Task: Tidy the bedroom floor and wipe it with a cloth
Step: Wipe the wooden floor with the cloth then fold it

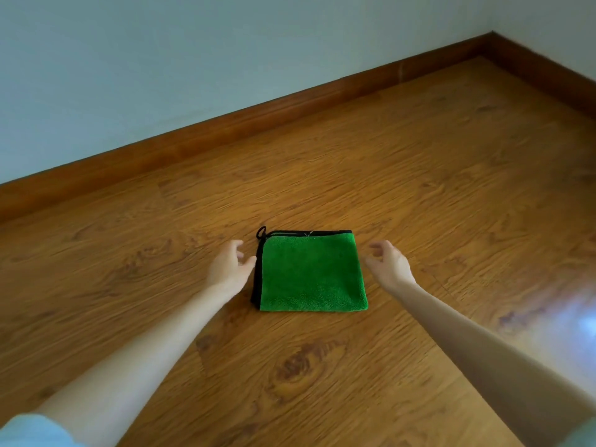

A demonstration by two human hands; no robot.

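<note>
Head view is showing a folded green microfibre cloth with black edging [312,274] lying flat on the brown wood-grain laminate floor [419,188], its small black hanging loop [260,233] sitting at the far left corner. Both hands are reaching out on either side of the cloth with fingers loosely spread and holding nothing: the left hand [229,264] is hovering just beside the cloth's black left edge, thumb nearly touching it, while the right hand [388,262] is hanging near the right edge, apart from it. Bare forearms are stretching in from the lower corners. Beyond, a brown wooden skirting board [290,104] is running along a pale blue-grey wall [193,59].
</note>
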